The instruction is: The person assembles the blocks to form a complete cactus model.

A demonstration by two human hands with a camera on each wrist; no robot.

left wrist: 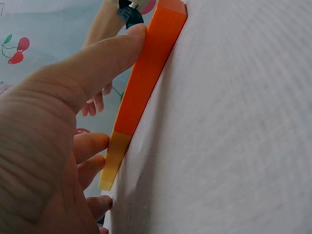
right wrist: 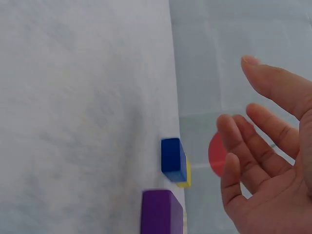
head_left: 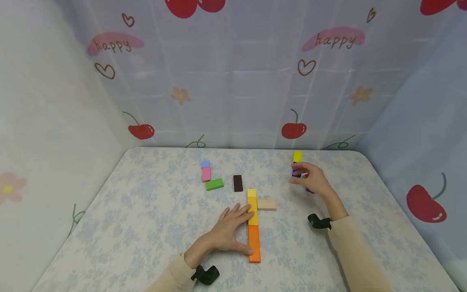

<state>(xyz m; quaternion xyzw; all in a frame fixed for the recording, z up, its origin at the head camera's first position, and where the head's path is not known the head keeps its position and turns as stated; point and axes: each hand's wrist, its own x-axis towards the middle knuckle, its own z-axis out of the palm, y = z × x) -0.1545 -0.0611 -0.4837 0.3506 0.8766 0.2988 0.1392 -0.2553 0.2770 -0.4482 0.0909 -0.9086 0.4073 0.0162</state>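
My left hand (head_left: 227,232) lies beside a straight row of blocks, its spread fingers and thumb touching the row's left side. That row runs from an orange block (head_left: 254,245) through an amber block (head_left: 253,218) to a pale yellow block (head_left: 251,193). A beige block (head_left: 267,205) sticks out from the row's right side. Over toward the back right, my right hand (head_left: 314,178) hovers with loosely bent fingers and holds nothing. Close to it are a blue block (right wrist: 173,158), a purple block (right wrist: 157,214) and a yellow block (head_left: 297,156). In the head view the right hand partly covers the blue and purple ones.
Left of centre lie a light blue block (head_left: 205,163), a pink block (head_left: 206,174) and a green block (head_left: 214,184). A dark brown block (head_left: 238,183) stands between these and the row. A printed curtain (head_left: 230,81) hangs behind the table (head_left: 146,211).
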